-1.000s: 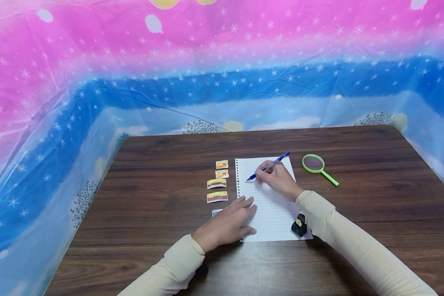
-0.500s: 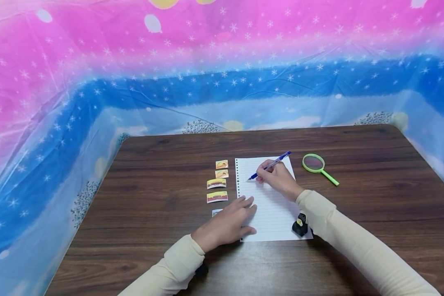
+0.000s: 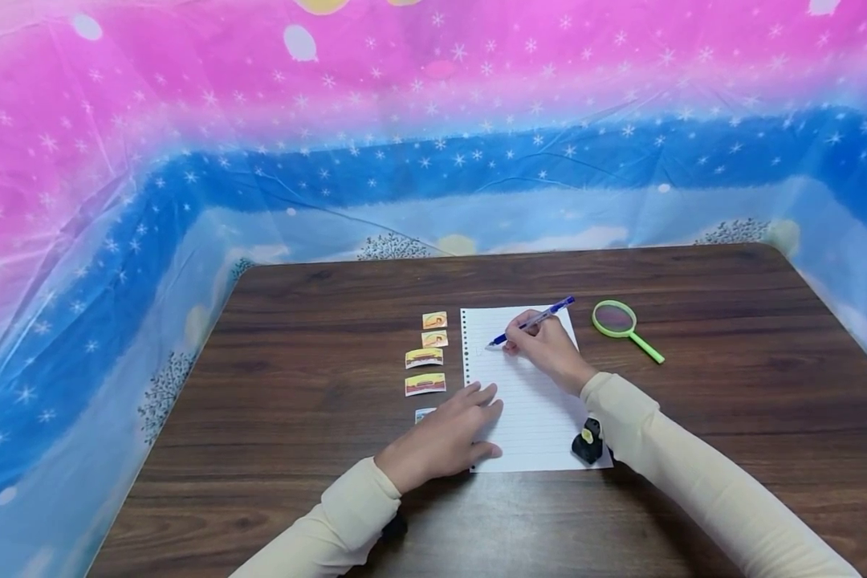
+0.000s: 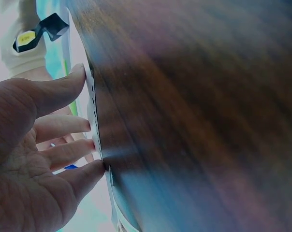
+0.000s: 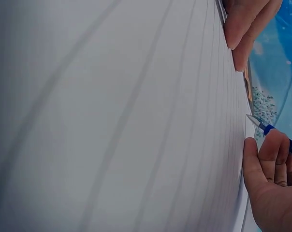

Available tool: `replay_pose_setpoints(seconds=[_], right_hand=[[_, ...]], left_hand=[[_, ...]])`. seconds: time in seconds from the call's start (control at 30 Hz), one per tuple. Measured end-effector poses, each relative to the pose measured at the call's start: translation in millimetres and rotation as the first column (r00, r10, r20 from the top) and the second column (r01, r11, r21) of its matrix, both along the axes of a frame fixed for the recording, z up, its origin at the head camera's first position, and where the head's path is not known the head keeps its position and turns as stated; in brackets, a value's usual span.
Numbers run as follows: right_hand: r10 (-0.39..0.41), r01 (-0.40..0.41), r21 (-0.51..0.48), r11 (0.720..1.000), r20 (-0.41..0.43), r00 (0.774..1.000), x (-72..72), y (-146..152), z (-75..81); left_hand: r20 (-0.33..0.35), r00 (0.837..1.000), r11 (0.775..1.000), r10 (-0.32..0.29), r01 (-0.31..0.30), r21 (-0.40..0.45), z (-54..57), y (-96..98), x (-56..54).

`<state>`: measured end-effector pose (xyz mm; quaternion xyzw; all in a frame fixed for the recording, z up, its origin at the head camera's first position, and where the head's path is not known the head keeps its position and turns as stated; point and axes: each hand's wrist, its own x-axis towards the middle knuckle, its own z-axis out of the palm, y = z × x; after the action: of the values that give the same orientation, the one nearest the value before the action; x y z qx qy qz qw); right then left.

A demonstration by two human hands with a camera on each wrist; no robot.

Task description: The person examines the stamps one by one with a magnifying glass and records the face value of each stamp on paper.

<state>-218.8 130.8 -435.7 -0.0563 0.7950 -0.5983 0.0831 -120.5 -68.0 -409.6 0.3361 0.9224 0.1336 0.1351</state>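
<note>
A blue pen [image 3: 535, 321] is pinched in my right hand [image 3: 545, 347], its tip at the upper left part of a lined sheet of paper [image 3: 535, 425] with punched holes down the left edge. Faint marks show near the tip. In the right wrist view the pen [image 5: 268, 129] points at the sheet, with the fingers of my right hand [image 5: 276, 193] bent around it. My left hand [image 3: 444, 433] rests with spread fingers on the sheet's lower left edge. The left wrist view shows that hand's fingertips [image 4: 90, 145] against the paper's edge.
Left of the sheet lie small printed cards [image 3: 425, 384] in a column, one partly hidden by my left hand. A green magnifying glass [image 3: 614, 319] lies to the right. All rest on a dark wooden table [image 3: 296, 361], with a patterned cloth [image 3: 405, 177] hanging behind it.
My right hand has shifted slightly right and up, the pen's tip travelling with it over the sheet. My left hand stays in place on the paper.
</note>
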Motion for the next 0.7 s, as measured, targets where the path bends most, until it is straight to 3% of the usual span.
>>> replay_pose_setpoints(seconds=[0.7], right_hand=[[0.045,-0.044,0.031,0.999,-0.035,0.998,1.2,0.9,-0.1]], left_hand=[[-0.017,1.000,1.000,-0.004,0.004,0.012,-0.3,-0.3,0.8]])
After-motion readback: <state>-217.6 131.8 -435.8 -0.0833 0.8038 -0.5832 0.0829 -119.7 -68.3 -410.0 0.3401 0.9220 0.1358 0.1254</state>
